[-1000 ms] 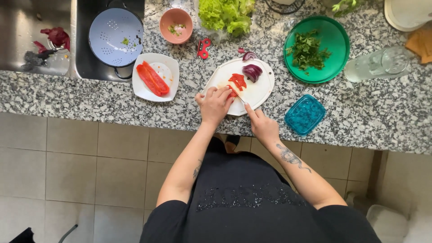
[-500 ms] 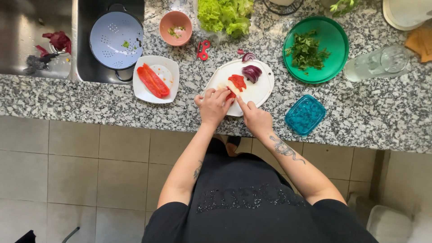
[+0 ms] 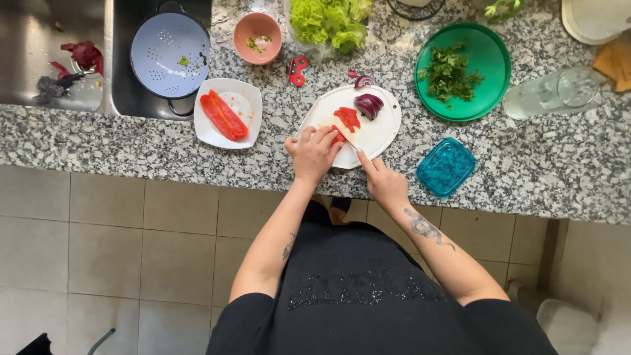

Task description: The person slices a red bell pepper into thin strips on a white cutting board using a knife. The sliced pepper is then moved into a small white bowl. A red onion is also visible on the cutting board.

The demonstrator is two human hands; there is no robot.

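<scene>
A white cutting board [image 3: 381, 135] lies on the granite counter [image 3: 118, 148] with red pepper pieces [image 3: 347, 118] and a cut red onion [image 3: 368, 104] on it. My left hand [image 3: 313, 152] presses down on a red pepper piece at the board's near edge. My right hand [image 3: 382, 183] grips a knife [image 3: 346, 138] whose blade rests against that pepper beside my left fingers.
A white square dish [image 3: 246, 128] holds red pepper strips [image 3: 223, 115]. A pale blue colander [image 3: 169, 47] sits in the sink. Also on the counter: a pink bowl [image 3: 257, 36], lettuce [image 3: 328, 21], a green plate [image 3: 490, 62] of herbs, a teal container [image 3: 446, 166], a glass [image 3: 552, 92].
Both hands stay on the board at the pepper; the knife hand has shifted only slightly. The view has drifted a little.
</scene>
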